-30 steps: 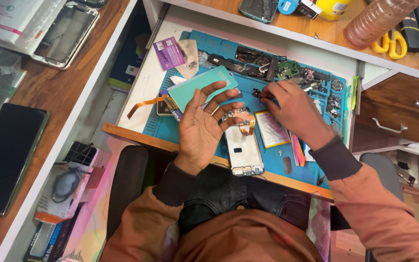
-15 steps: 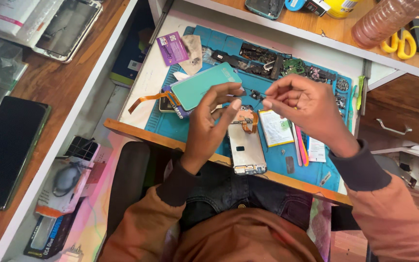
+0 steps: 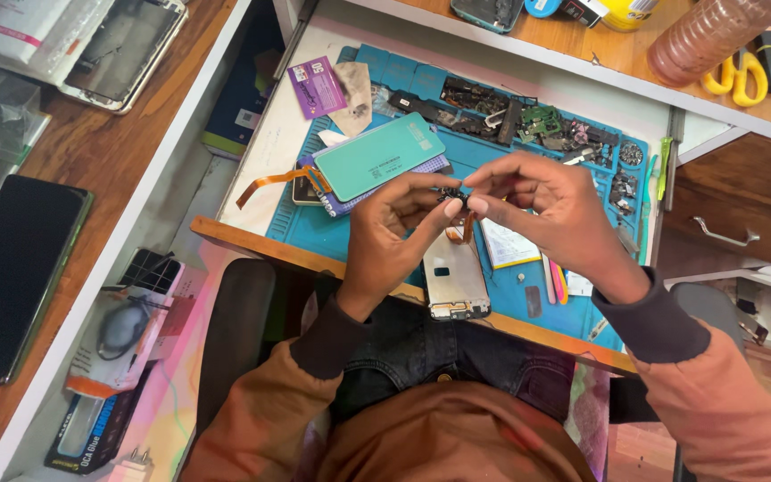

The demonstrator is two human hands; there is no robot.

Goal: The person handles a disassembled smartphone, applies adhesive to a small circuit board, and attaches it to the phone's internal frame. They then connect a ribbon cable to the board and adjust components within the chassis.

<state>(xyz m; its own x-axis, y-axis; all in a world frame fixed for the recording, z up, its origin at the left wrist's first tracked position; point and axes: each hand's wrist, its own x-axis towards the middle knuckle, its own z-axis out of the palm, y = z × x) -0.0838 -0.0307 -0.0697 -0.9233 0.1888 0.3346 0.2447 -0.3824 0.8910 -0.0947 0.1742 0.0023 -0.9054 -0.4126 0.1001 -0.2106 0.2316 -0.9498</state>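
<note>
Blue repair mat (image 3: 377,234) on white desk (image 3: 269,143)

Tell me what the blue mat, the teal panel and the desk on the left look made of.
Blue mat: probably silicone or rubber; matte, with moulded compartments along its far edge.
Teal panel: likely a thin plastic film over a flat phone part; smooth, uniform colour, slight sheen. What lies beneath is hidden.
Desk: wood or wood-look laminate; brown grain, slight gloss.

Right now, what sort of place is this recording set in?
Most likely a phone repair bench. A blue work mat carries loose circuit parts and an opened phone, and both hands, left hand and right hand, pinch a small dark component.
</note>
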